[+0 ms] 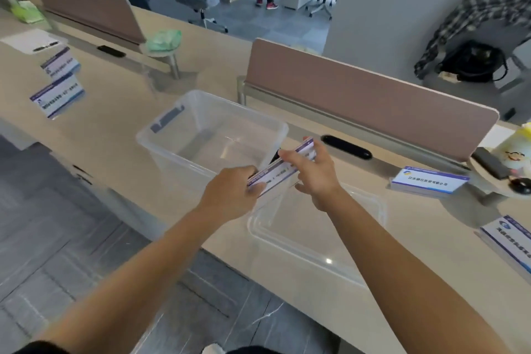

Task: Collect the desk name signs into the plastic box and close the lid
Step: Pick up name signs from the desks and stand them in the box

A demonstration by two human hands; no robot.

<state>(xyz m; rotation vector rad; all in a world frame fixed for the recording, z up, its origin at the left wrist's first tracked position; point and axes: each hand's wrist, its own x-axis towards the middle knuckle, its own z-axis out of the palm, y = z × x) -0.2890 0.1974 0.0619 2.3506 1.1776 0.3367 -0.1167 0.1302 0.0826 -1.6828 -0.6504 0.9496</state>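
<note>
A clear plastic box stands open and empty on the beige desk. Its clear lid lies flat on the desk to the box's right, near the front edge. Both hands hold one white-and-purple name sign over the box's near right corner: my left hand grips its near end, my right hand its far end. Two more signs stand at the left. Another sign stands at the right, and a further sign is cut off by the right edge.
Brown desk dividers run along the back of the desk. A black oval cable port sits behind the box. A round stand with a yellow toy is at far right. Office chairs and two standing people are beyond the desk.
</note>
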